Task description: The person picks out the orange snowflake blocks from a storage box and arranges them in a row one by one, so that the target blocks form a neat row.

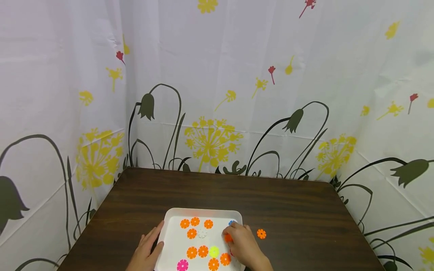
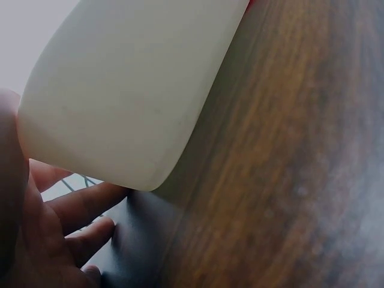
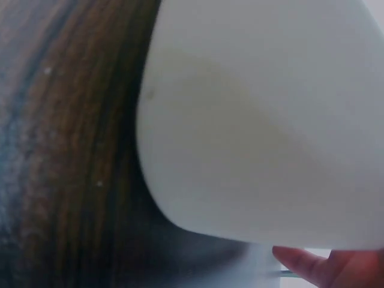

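Observation:
A white tray [image 1: 171, 227] holds several notched plastic discs, most of them orange [image 1: 184, 223]. Alongside its left rim lies my left hand [image 1: 146, 251], fingers fairly straight and touching the tray's outer side. In the left wrist view the thumb and fingers of that hand reach round a corner of the tray [image 2: 120, 108]. Over the right part of the tray, my right hand [image 1: 245, 244] has its fingers curled, with an orange notched disc [image 1: 228, 238] at the fingertips. The tray wall [image 3: 252, 132] hides most of this hand in the right wrist view.
A blue disc [image 1: 232, 223], a clear disc [image 1: 202, 233], a yellow-green disc [image 1: 214, 251] and a pink disc [image 1: 182, 265] also lie in the tray. One orange disc [image 1: 261, 233] is on the dark wooden table [image 1: 305, 218] to its right. A flower-printed curtain [image 1: 210, 75] hangs behind.

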`<state>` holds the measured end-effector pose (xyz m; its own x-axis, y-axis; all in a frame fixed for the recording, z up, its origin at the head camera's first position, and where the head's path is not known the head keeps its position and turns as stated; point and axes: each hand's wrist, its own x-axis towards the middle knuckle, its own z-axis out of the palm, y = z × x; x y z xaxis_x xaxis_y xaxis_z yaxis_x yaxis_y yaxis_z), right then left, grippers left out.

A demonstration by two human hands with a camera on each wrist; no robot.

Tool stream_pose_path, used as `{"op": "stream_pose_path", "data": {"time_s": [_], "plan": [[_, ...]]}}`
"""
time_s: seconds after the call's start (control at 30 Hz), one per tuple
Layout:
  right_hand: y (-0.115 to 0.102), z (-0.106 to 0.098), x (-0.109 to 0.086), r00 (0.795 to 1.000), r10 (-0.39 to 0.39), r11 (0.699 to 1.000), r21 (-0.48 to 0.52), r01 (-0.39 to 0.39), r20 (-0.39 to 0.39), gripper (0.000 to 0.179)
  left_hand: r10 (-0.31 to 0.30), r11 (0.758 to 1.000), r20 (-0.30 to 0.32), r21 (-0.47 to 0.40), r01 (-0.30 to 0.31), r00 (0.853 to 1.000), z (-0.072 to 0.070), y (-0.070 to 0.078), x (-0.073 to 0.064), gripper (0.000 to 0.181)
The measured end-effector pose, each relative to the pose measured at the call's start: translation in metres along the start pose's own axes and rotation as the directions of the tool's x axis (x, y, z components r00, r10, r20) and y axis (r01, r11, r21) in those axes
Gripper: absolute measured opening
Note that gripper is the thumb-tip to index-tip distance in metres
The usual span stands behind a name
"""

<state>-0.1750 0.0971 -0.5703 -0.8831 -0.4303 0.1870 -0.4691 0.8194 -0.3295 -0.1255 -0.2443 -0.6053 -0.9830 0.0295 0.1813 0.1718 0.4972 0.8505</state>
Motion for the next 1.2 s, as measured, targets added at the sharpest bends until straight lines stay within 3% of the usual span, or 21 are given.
{"op": "stream_pose_path", "data": {"time_s": [0.3, 0.4, 0.47, 0.6, 0.67, 0.7, 0.77, 0.9, 0.97, 1.07, 1.2], "plan": [[0.002, 0.005, -0.003, 0.998, -0.008, 1.0, 0.003, 0.008, -0.054, 0.023, 0.004, 1.0, -0.014, -0.004, -0.004, 1.0, 0.002, -0.001, -0.001, 0.059], [0.002, 0.005, -0.006, 0.992, -0.024, 1.0, 0.011, 0.026, -0.126, 0.024, -0.008, 1.0, -0.008, -0.002, 0.008, 1.0, 0.002, 0.001, -0.001, 0.059], [0.002, 0.004, -0.008, 0.976, -0.046, 0.999, 0.015, 0.051, -0.212, 0.025, -0.015, 1.0, -0.005, 0.001, 0.015, 1.0, 0.002, 0.002, -0.002, 0.059], [0.003, 0.0, -0.01, 0.91, -0.08, 0.994, 0.031, 0.102, -0.407, 0.031, -0.022, 0.999, 0.0, 0.029, 0.022, 1.0, 0.001, 0.003, -0.001, 0.059], [0.004, -0.003, -0.011, 0.884, -0.077, 0.992, 0.054, 0.114, -0.46, 0.033, -0.027, 0.999, 0.003, 0.037, 0.027, 1.0, 0.001, 0.004, -0.001, 0.06], [0.005, -0.005, -0.011, 0.882, -0.064, 0.991, 0.074, 0.111, -0.467, 0.033, -0.026, 0.999, 0.005, 0.042, 0.026, 1.0, 0.001, 0.004, -0.001, 0.06], [0.007, -0.008, -0.013, 0.892, -0.031, 0.987, 0.125, 0.097, -0.45, 0.032, -0.029, 0.999, 0.008, 0.044, 0.028, 1.0, 0.001, 0.004, 0.0, 0.06], [0.01, -0.014, -0.017, 0.932, 0.043, 0.968, 0.245, 0.05, -0.36, 0.027, -0.038, 0.998, 0.01, 0.042, 0.038, 0.999, 0.0, 0.005, 0.0, 0.06], [0.012, -0.016, -0.018, 0.939, 0.068, 0.957, 0.287, 0.034, -0.338, 0.026, -0.045, 0.998, 0.014, 0.04, 0.044, 0.999, 0.0, 0.005, 0.0, 0.06], [0.013, -0.02, -0.02, 0.934, 0.104, 0.948, 0.318, 0.01, -0.341, 0.025, -0.053, 0.998, 0.014, 0.041, 0.052, 0.999, 0.0, 0.005, 0.001, 0.06], [0.017, -0.025, -0.022, 0.914, 0.139, 0.944, 0.329, -0.007, -0.38, 0.025, -0.056, 0.997, 0.011, 0.051, 0.056, 0.998, 0.0, 0.005, 0.001, 0.06]]}}
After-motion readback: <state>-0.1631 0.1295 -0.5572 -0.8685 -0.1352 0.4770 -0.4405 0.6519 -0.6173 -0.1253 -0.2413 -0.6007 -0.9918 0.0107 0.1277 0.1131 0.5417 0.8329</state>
